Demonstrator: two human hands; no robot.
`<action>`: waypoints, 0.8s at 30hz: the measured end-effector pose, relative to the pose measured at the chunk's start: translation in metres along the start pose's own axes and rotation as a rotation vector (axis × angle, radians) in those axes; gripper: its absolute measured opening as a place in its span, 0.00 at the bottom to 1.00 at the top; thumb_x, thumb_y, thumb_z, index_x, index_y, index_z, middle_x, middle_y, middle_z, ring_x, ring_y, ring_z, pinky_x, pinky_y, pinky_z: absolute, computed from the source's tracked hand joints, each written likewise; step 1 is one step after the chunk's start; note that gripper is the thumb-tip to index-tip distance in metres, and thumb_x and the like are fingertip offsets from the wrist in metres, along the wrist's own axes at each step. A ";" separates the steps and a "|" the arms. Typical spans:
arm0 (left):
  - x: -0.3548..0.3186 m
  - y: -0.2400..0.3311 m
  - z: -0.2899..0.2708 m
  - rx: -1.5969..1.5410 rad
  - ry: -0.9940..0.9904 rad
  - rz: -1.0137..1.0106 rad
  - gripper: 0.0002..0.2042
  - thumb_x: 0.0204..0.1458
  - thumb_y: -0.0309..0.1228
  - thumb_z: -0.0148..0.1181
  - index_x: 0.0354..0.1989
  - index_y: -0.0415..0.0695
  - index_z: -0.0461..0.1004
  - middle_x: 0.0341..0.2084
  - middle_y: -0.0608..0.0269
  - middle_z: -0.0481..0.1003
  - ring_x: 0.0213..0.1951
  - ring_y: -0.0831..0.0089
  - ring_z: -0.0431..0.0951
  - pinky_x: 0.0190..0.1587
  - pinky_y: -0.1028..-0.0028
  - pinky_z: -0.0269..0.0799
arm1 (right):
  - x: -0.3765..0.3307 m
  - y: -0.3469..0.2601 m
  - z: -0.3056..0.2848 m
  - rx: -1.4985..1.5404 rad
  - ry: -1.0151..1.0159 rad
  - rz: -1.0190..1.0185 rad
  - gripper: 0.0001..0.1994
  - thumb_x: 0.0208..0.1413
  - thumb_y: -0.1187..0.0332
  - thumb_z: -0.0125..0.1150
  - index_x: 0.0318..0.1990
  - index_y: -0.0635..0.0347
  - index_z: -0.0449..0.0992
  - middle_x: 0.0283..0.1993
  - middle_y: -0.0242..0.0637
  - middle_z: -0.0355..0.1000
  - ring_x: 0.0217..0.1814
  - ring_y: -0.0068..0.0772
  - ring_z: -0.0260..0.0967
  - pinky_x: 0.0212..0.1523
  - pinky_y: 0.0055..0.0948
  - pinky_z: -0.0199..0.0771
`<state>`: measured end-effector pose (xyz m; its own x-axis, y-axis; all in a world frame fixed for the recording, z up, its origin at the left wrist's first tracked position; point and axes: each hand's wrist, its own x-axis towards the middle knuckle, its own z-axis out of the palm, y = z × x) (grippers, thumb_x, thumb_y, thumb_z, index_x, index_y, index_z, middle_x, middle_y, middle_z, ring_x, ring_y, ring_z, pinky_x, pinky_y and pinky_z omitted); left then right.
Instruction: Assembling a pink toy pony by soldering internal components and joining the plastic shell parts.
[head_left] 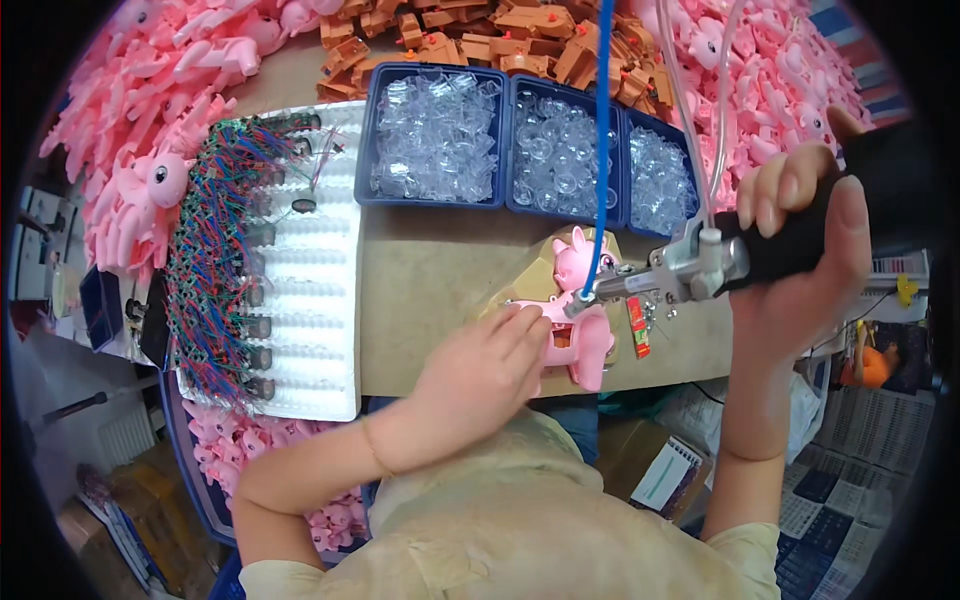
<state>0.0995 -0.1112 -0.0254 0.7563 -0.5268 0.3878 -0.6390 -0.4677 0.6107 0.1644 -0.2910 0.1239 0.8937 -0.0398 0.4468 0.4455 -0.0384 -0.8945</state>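
A pink toy pony (593,345) lies on the table in front of me, with an opening in its body. My left hand (490,355) grips its left side, thumb and fingers closed together at the body. In my right hand (800,220) is a powered screwdriver (675,272) with a black grip and a metal front end, held nearly level from the right. Its tip meets the pony around the neck. A blue hose (603,130) and clear tubes run down to the tool. Under the pony is a yellowish piece (512,292), mostly covered.
Three blue bins (508,150) of clear plastic parts stand behind. A white foam tray (315,250) with wired parts (215,270) sits left. Pink toys (150,190) and brown parts (560,35) are piled around. Small screws and a red-green piece (638,325) lie beside the pony.
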 end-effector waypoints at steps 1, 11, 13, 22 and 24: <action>0.009 -0.011 -0.013 -0.041 -0.207 -0.073 0.12 0.44 0.26 0.58 0.39 0.40 0.73 0.40 0.55 0.73 0.43 0.58 0.74 0.41 0.66 0.70 | 0.005 -0.003 -0.008 0.111 -0.006 0.028 0.15 0.58 0.61 0.47 0.45 0.63 0.61 0.27 0.31 0.55 0.26 0.22 0.54 0.31 0.24 0.57; 0.121 -0.141 -0.022 0.625 0.213 0.034 0.06 0.39 0.23 0.57 0.28 0.43 0.72 0.27 0.59 0.70 0.32 0.61 0.74 0.35 0.66 0.71 | 0.023 -0.040 0.028 0.039 -0.049 -0.156 0.28 0.52 0.41 0.51 0.49 0.55 0.64 0.26 0.30 0.65 0.22 0.21 0.62 0.21 0.24 0.68; 0.120 -0.140 -0.021 0.564 0.226 0.027 0.05 0.39 0.23 0.57 0.26 0.43 0.71 0.27 0.59 0.70 0.32 0.61 0.74 0.34 0.66 0.71 | 0.018 -0.035 0.029 0.076 -0.054 -0.118 0.25 0.53 0.45 0.50 0.48 0.57 0.64 0.26 0.30 0.64 0.23 0.21 0.61 0.22 0.24 0.66; 0.122 -0.141 -0.025 0.497 0.339 0.082 0.02 0.41 0.24 0.55 0.24 0.42 0.69 0.25 0.59 0.69 0.31 0.58 0.73 0.35 0.63 0.71 | 0.000 -0.017 0.033 0.242 -0.077 0.009 0.13 0.57 0.63 0.46 0.43 0.64 0.63 0.28 0.31 0.56 0.25 0.20 0.53 0.30 0.22 0.55; 0.125 -0.142 -0.026 0.425 0.338 0.085 0.02 0.42 0.24 0.55 0.25 0.42 0.69 0.25 0.58 0.69 0.31 0.58 0.73 0.34 0.62 0.72 | -0.005 -0.010 0.040 0.263 -0.092 -0.028 0.14 0.57 0.65 0.45 0.46 0.65 0.63 0.28 0.30 0.56 0.24 0.20 0.52 0.29 0.23 0.55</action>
<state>0.2883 -0.0922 -0.0456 0.6576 -0.3509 0.6667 -0.6472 -0.7160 0.2615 0.1575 -0.2509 0.1298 0.8767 0.0491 0.4785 0.4574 0.2230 -0.8609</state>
